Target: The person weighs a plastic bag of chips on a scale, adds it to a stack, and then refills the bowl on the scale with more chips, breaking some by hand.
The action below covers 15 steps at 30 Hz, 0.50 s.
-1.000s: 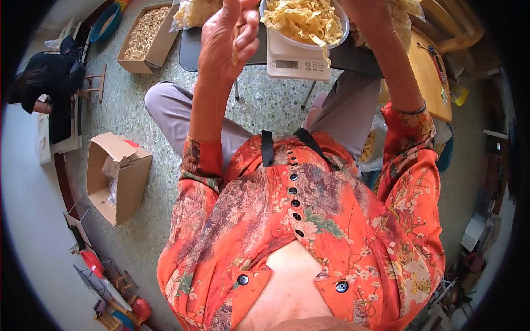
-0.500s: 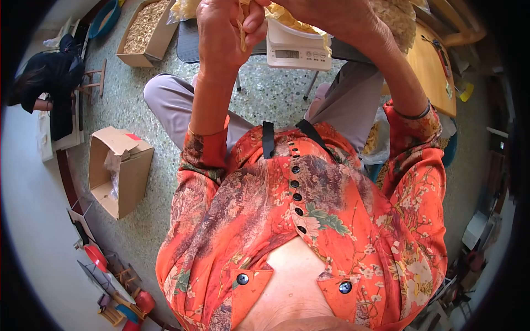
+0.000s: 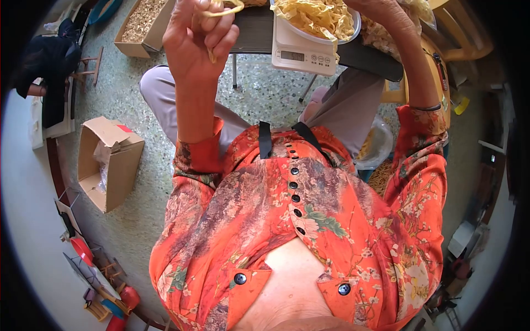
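Observation:
At the upper left, my left hand (image 3: pixel 204 33) is closed around a thin, yellowish dried strip (image 3: pixel 225 11), part of which loops above the fingers. A white digital scale (image 3: pixel 303 58) sits on the dark table (image 3: pixel 254 41); its display is lit but too small to read surely. On it rests a bowl (image 3: pixel 357 27) heaped with crinkled yellow dried pieces (image 3: pixel 317 16), one hanging over the rim. My right hand (image 3: pixel 383 10) is just right of the bowl at the top edge, its fingers mostly cut off by the frame.
Cardboard boxes stand left, one with pale chips (image 3: pixel 144 22), one holding clear plastic (image 3: pixel 110 163). Another person (image 3: pixel 52 66) bends at far left. A wooden chair (image 3: pixel 455 27) and plastic bags (image 3: pixel 417 14) are upper right. Beside my right leg lies a clear bag (image 3: pixel 381 143).
My left hand has moved left with the strip. My right hand has moved right, off the bowl, uncovering the yellow pieces. The whole view has shifted slightly.

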Motion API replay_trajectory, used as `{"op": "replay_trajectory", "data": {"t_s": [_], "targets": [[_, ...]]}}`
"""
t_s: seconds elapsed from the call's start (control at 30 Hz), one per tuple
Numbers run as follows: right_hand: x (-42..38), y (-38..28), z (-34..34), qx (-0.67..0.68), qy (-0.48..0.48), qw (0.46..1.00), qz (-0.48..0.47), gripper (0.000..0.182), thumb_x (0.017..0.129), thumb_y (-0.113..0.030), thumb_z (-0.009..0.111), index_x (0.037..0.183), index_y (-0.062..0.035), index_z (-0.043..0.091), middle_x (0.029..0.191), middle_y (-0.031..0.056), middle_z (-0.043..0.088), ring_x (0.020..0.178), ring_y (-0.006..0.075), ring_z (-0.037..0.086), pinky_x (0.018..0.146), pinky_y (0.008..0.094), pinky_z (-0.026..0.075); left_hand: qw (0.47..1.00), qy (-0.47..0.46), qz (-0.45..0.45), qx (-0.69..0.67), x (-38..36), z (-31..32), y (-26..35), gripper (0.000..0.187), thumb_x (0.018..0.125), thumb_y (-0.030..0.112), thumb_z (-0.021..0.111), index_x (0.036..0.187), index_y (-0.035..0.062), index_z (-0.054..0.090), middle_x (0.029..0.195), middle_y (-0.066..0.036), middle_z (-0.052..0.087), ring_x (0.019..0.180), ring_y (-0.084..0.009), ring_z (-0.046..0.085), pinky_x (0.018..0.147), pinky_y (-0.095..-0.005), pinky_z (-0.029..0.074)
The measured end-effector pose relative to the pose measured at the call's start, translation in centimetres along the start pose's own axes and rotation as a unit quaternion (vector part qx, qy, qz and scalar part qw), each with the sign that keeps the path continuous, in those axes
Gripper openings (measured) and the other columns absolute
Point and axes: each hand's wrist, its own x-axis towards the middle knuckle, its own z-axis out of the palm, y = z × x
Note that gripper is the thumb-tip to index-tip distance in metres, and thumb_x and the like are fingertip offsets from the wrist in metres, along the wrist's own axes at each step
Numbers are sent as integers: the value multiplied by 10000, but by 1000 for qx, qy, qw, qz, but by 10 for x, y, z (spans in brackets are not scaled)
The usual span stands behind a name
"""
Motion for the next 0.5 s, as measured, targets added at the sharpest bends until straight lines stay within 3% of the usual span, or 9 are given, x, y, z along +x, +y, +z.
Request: {"op": "replay_trajectory", "data": {"t_s": [0.03,0.13,0.4,0.5], "targets": [[-2,10,6,-30,-12,999,-11,199,870,-87,690,1069,-85,693,949,128,617,915,319,634,808,406,513,999,28,-24,-17,-5,6,1,369,1070,349,446,894,46,559,733,-48,455,551,-123,389,442,-263,355],[-3,19,7,-34,-40,998,-24,294,866,-81,670,1157,-116,654,1009,136,601,972,335,617,851,425,508,996,-16,-40,-77,-16,-11,-6,362,1069,341,449,873,52,544,730,-47,451,548,-117,391,439,-255,355],[-2,17,11,-10,-39,999,-18,70,833,-89,662,897,-89,691,868,96,599,860,295,642,763,392,524,995,42,-40,-75,-33,-17,-19,393,1081,332,402,877,29,548,698,-32,402,507,-110,364,431,-252,345],[-2,18,13,-18,-32,999,-17,72,816,-81,674,884,-88,695,865,99,602,856,302,646,758,391,525,996,26,-41,-77,-32,-19,-19,391,1082,329,399,888,26,552,706,-31,404,517,-111,372,435,-253,349]]}}
